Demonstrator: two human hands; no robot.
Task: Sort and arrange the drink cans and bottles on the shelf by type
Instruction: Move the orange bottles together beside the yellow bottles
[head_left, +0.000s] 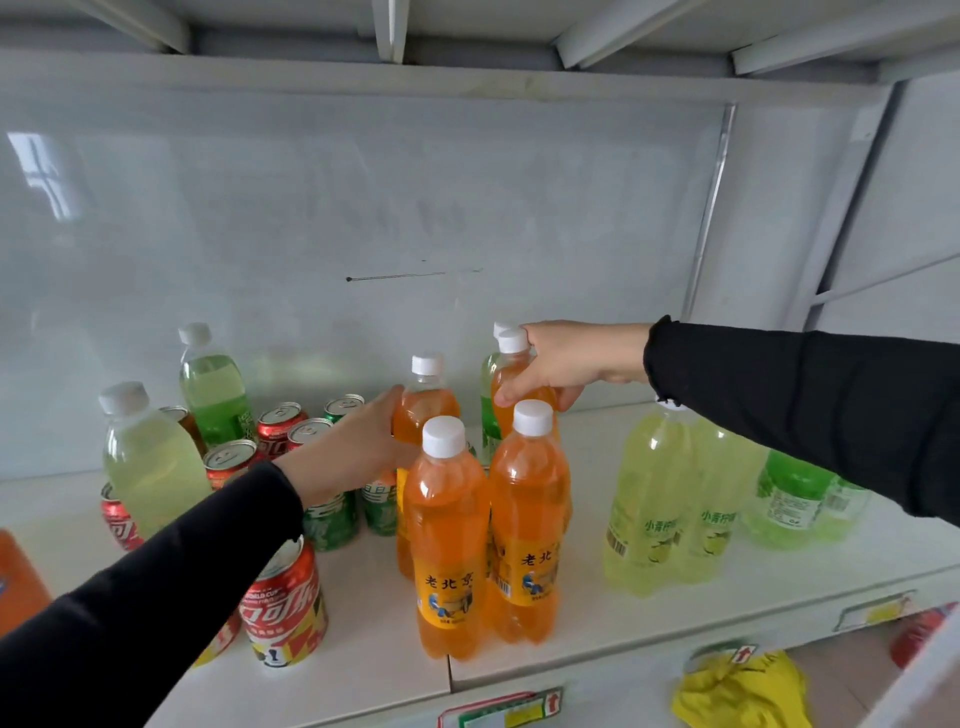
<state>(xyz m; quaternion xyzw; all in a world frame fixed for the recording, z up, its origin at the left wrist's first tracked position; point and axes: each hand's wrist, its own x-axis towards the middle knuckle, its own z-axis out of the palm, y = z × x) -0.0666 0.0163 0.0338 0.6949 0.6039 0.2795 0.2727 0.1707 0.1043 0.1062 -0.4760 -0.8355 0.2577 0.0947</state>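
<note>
Both hands are on orange bottles at the middle of the white shelf (597, 644): the left hand (353, 447) wraps its fingers round the shoulder of the rear-left orange bottle (427, 400), and the right hand (566, 364) grips the rear-right orange bottle (514, 379) just below its white cap. Two front orange bottles (447, 540) stand upright and touching just ahead of them, so the step in hand looks like gathering the orange soda into one block. A green bottle (487, 395) stands right behind the right-hand bottle and will want moving out of this group. Next, I judge, both held bottles should be set snug behind the front pair. Red cans (283, 603) and green cans (332, 519) remain mixed at the left, with pale lime bottles (649, 499) at the right.
</note>
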